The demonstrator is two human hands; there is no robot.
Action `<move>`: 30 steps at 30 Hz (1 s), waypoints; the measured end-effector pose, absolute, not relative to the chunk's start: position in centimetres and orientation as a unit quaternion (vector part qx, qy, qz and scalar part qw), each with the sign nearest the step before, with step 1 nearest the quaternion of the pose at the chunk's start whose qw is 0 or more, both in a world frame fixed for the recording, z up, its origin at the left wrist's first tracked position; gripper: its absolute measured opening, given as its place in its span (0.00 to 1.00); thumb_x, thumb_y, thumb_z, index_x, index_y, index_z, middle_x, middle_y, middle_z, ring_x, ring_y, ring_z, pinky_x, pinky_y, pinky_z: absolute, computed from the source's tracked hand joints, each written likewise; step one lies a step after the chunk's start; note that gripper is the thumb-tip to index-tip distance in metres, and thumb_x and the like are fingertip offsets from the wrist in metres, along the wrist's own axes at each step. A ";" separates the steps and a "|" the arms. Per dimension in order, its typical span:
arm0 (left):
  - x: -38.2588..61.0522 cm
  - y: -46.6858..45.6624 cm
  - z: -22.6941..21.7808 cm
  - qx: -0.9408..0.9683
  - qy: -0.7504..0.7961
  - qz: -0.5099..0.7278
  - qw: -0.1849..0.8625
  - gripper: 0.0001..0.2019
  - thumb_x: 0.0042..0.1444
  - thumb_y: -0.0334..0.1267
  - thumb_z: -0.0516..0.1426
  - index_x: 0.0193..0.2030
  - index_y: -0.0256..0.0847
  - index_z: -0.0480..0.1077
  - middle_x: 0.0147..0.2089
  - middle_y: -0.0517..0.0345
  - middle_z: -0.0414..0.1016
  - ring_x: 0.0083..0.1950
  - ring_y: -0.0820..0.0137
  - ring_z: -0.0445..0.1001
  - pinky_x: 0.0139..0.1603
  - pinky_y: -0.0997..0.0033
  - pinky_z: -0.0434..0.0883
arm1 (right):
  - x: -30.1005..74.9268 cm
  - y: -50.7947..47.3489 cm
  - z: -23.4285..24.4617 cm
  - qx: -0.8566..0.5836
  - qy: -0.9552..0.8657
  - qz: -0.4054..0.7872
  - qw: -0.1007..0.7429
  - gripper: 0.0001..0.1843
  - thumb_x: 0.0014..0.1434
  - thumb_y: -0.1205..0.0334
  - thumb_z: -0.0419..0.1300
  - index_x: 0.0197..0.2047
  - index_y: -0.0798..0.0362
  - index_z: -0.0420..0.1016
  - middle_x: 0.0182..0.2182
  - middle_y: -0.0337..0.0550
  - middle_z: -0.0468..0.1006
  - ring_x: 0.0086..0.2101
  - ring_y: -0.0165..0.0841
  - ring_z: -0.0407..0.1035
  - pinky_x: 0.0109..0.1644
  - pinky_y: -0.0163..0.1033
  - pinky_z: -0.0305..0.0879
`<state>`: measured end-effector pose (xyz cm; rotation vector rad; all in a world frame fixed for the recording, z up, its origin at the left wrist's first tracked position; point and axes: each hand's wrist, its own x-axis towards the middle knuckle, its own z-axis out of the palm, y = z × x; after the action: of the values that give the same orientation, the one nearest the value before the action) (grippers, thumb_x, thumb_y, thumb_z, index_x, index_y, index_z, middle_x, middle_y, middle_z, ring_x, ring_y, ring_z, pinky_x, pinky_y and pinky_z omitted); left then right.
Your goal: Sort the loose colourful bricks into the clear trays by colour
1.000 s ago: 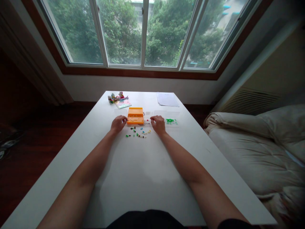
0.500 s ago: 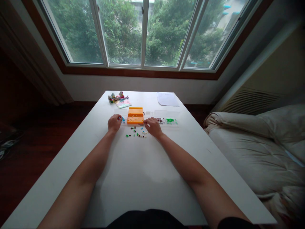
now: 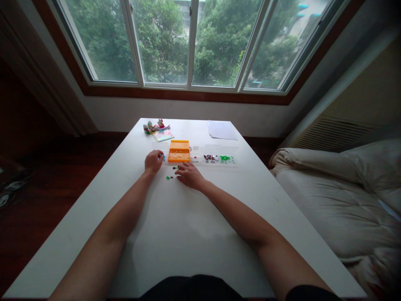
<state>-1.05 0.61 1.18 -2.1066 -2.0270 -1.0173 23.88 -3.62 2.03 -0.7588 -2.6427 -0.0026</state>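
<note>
While the head view's left hand (image 3: 153, 161), mid-frame, curls its fingers, gap and hold untellable, the right hand (image 3: 190, 175) is part-spread, palm down, anything under it hidden; loose green toy brick (image 3: 168, 178) lies left of right fingertips, that hand nearer; long axis unclear.

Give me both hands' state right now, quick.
Left hand: fingers curled by blue pieces; whether it holds one can't be told.
Right hand: open, fingers spread at the loose pieces; underside hidden.
</note>
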 end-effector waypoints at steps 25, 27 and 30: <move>1.3 -0.2 1.9 -0.755 -0.584 -0.297 -0.009 0.10 0.63 0.38 0.53 0.43 0.43 0.76 0.37 0.55 0.78 0.39 0.65 0.74 0.44 0.67 0.67 | 29.2 1.5 1.6 -0.456 -0.796 0.030 0.397 0.05 0.65 0.63 0.58 0.37 0.51 0.75 0.35 0.43 0.76 0.40 0.38 0.65 0.48 0.42 0.59; 1.3 -0.2 1.9 -0.757 -0.580 -0.300 -0.010 0.11 0.63 0.38 0.53 0.43 0.43 0.76 0.37 0.55 0.78 0.38 0.65 0.74 0.43 0.67 0.67 | 31.0 2.6 1.5 -0.510 -0.741 0.001 0.437 0.06 0.65 0.63 0.57 0.37 0.52 0.74 0.34 0.44 0.76 0.39 0.38 0.65 0.47 0.42 0.59; 1.3 -0.2 1.9 -0.759 -0.578 -0.299 -0.013 0.11 0.63 0.38 0.53 0.43 0.43 0.76 0.36 0.56 0.79 0.37 0.65 0.74 0.42 0.67 0.67 | 33.8 4.0 1.5 -0.576 -0.658 -0.039 0.484 0.06 0.65 0.63 0.56 0.38 0.53 0.73 0.34 0.46 0.75 0.38 0.37 0.63 0.47 0.42 0.58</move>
<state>1.34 -0.17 1.85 -2.4036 -1.8311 -0.9472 33.79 4.02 1.47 -1.4030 -1.6014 -0.0952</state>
